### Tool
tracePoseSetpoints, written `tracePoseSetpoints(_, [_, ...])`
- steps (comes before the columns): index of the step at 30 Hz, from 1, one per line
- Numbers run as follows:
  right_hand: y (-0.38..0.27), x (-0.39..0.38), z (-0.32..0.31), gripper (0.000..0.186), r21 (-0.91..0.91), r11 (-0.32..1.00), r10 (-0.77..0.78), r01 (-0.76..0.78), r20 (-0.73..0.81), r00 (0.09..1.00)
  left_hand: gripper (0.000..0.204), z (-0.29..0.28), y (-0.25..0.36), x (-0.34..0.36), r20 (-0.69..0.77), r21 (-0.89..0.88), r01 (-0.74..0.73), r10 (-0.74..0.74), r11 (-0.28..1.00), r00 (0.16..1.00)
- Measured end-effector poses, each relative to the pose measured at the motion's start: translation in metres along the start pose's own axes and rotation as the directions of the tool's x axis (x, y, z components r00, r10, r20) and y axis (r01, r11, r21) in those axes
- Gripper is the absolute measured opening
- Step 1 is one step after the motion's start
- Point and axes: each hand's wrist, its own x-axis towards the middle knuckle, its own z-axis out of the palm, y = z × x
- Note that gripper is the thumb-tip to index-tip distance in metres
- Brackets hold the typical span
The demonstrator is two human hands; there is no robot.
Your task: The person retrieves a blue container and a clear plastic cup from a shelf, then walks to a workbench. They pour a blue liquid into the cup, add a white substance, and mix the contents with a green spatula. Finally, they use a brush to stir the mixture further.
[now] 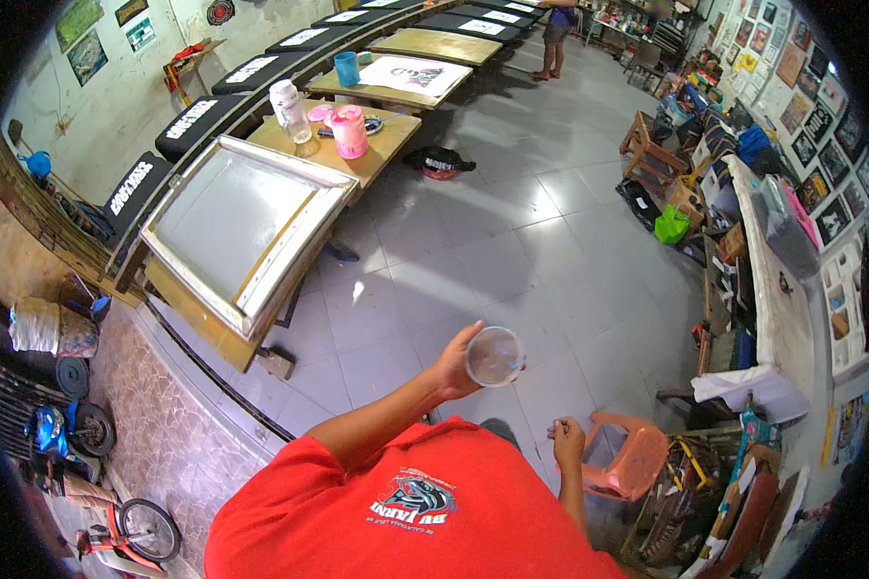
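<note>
My left hand (456, 367) is wrapped round a clear, round plastic cup (495, 357), held out in front of my red shirt over the tiled floor. A few faint specks show in the cup. Lower on the right, my right hand (569, 443) hangs with its fingers curled in. A small bit shows at the fingertips, too small to name. Just beside that hand stands an orange plastic stool (635, 454). Ahead on the left, a framed printing screen (237, 227) lies on a wooden board, with a pink paint tub (349, 133) behind it.
A clear bottle (290, 114) and a blue cup (347, 68) stand on the boards. Black shirts (198, 125) with white prints lie along the long curved bench. A wooden stool (653, 150) and cluttered shelves line the right. Another person (556, 39) stands far back.
</note>
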Motion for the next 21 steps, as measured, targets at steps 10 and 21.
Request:
tracePoseSetpoints(10, [0.02, 0.256, -0.016, 0.033, -0.543, 0.817, -0.23, 0.192, -0.002, 0.973, 0.065, -0.01, 0.171, 0.137, -0.041, -0.121, -0.184, 0.18, 0.976, 0.983])
tracePoseSetpoints(21, [-0.223, 0.727, 0.067, 0.022, -0.108, 0.86, -0.485, 0.498, 0.131, 0.865, 0.07, -0.008, 0.329, 0.21, -0.309, -0.188, -0.668, 0.603, 0.72, 0.736])
